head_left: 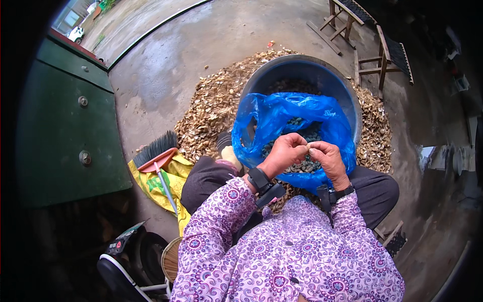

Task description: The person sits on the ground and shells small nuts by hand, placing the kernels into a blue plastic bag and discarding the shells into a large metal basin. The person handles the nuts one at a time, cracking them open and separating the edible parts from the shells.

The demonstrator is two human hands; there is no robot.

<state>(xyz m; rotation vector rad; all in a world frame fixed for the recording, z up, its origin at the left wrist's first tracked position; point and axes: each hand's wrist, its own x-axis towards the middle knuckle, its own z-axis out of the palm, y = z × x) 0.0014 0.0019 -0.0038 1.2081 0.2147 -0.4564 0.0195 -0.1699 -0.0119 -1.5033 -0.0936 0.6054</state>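
My left hand [288,152] and my right hand [328,159] meet fingertip to fingertip, both closed in a pinch. Between them is a small pale piece [308,146], possibly a nut or a bit of shell; the fingers mostly cover it. Just below the hands lies an open blue plastic bag [322,108], its mouth spread wide. Small pieces, tinted bluish by the bag, show inside [312,132]. The bag rests in a large round metal basin [352,100], with more dark pieces beyond it in the basin. Both wrists wear dark bands.
Broken tan shells [211,108] are heaped around the basin. At left, a broom [158,153] lies over a yellow sack [176,171], near a dark green metal cabinet [75,131]. Wooden-framed stools [382,58] stand far right. A woven basket [172,257] is beside my left elbow.
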